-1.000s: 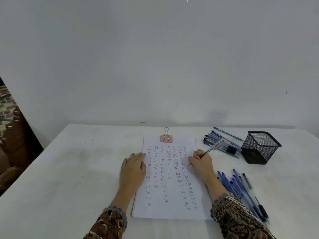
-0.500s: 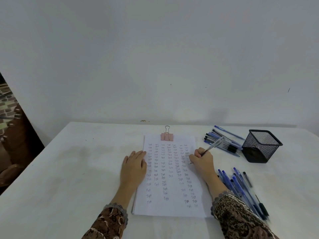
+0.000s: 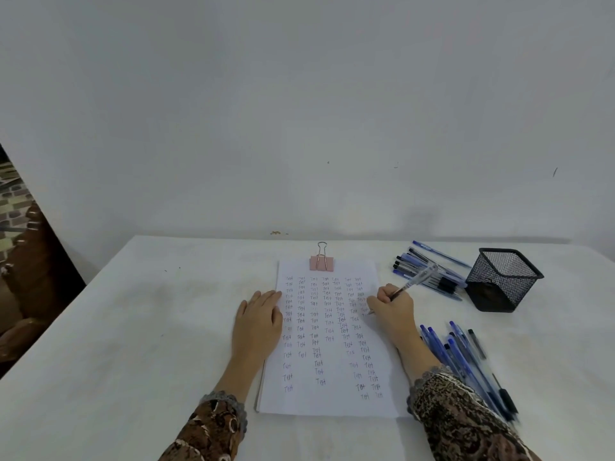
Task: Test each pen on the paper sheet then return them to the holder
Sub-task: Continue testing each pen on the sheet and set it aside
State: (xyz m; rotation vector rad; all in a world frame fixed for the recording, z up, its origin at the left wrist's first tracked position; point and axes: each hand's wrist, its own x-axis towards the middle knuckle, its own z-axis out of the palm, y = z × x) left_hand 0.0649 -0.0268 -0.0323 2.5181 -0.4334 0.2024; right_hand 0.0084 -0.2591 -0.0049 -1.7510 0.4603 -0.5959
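Head view shows the paper sheet (image 3: 332,402) lying flat on the white table (image 3: 133,327), pinned at its far edge by a pink binder clip (image 3: 321,262) and mostly filled with small written words. My left hand (image 3: 258,322) lies flat with straight fingers on the sheet's left edge, holding it down. My right hand (image 3: 392,309) is curled round a clear pen (image 3: 417,280) over the sheet's right margin. Its tip is at the paper and its barrel slants away to the right.

The black mesh holder (image 3: 502,281) stands well to the right of the sheet, level with its far half, and I see no pens in it. One heap of pens (image 3: 412,259) lies between the sheet's far right corner and the holder. A second heap (image 3: 459,357) lies just right of the sheet's near half, against my right sleeve.

The trouble I expect is that sleeve. Any swing of the forearm towards the holder could drag or roll the near heap, perhaps off the table. I cannot tell which heap is tested, so scattered pens could get mixed. The light holder may also tip if a pen goes in at a slant.
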